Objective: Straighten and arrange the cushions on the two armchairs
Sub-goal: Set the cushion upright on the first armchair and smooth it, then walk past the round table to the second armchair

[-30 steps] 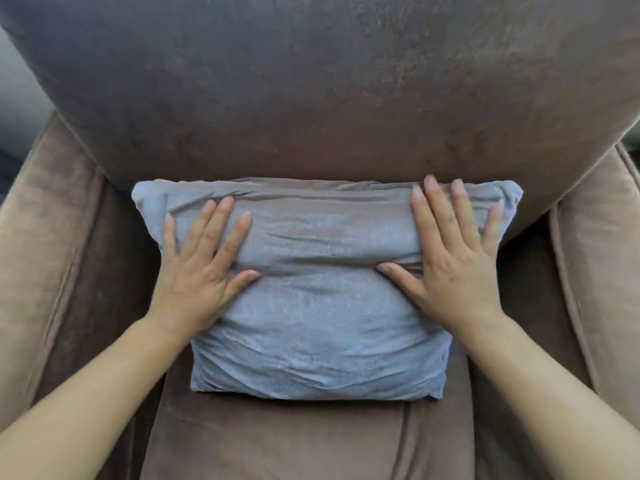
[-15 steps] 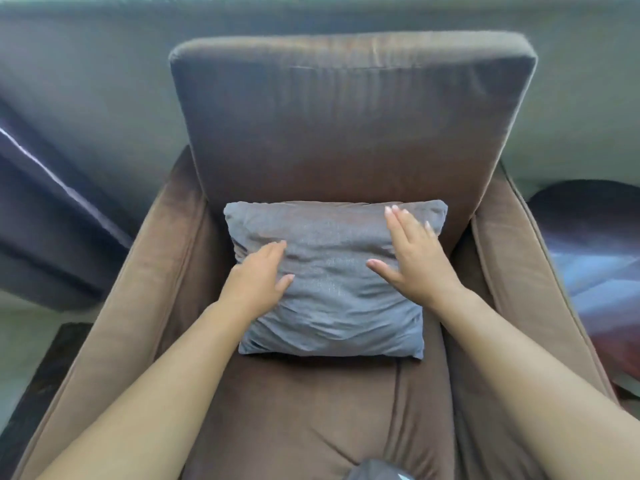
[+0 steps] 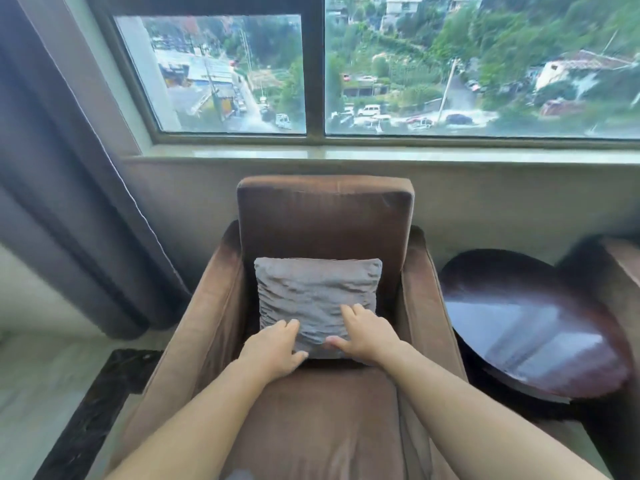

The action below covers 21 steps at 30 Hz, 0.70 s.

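Head view: brown armchair (image 3: 325,216) centred below the window (image 3: 346,74), taken here as the landmark. Grey cushion (image 3: 317,296) propped upright against the chair's backrest, bottom edge on the seat, narrow strips of backrest bare on both sides between cushion and arms. Left hand (image 3: 273,348) laid flat at the cushion's lower left corner, fingers spread and loosely extended, resting on the fabric without closing around it. Right hand (image 3: 367,336) likewise open and flat on the lower right part of the cushion, thumb pointing inward along the bottom edge, gripping nothing. Front of the seat bare and unobstructed beneath both forearms. Left of the chair: dark curtain (image 3: 69,202) hanging close by the arm, pale floor and a dark floor border (image 3: 100,410) below it. Right of the chair: round dark glossy table (image 3: 533,327) just beside the arm, little gap between. Beyond the table, edge of a second armchair (image 3: 620,271), cut off by the frame and blurred. Cushion's lower corners hidden under the hands; small grey shape at the bottom edge too cropped to identify.
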Available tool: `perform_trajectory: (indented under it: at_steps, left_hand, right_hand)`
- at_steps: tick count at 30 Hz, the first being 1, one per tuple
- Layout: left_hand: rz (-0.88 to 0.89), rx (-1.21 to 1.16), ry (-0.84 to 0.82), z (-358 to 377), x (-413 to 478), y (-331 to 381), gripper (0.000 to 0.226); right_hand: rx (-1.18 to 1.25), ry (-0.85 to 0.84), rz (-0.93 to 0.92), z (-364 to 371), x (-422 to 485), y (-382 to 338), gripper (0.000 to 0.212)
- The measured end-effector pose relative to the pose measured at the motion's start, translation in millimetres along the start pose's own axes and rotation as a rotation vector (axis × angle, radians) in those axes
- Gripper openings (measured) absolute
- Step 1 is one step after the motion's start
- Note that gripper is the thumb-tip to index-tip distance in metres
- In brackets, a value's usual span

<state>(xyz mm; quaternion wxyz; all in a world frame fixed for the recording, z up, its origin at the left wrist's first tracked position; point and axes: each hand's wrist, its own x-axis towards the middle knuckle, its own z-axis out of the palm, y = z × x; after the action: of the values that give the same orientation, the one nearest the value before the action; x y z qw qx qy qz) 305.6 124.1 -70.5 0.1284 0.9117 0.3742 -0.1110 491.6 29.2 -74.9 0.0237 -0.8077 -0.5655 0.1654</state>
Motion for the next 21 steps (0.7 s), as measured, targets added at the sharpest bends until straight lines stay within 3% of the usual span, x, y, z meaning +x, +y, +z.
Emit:
perform_trajectory:
  at_steps: [5, 10, 16, 21]
  left_hand:
    - [-0.045, -0.030, -0.018, -16.6, -54.6, 43.5, 0.056]
    - [-0.008, -0.009, 0.008, -13.0, -80.8, 72.6, 0.046]
    - [0.283, 0.038, -0.044, -11.0, -60.8, 119.7, 0.040]
    - [0.577, 0.113, -0.039, -8.6, -47.2, 218.1, 0.036]
  right_hand:
    - [0.235, 0.005, 0.093, -23.3, -65.1, 3.0, 0.059]
    - [0.269, 0.020, 0.140, -21.4, -114.6, 8.3, 0.052]
    - [0.295, 0.116, 0.393, -27.5, -183.2, 48.6, 0.056]
    - [0.326, 0.219, 0.716, -31.8, -283.2, 104.8, 0.057]
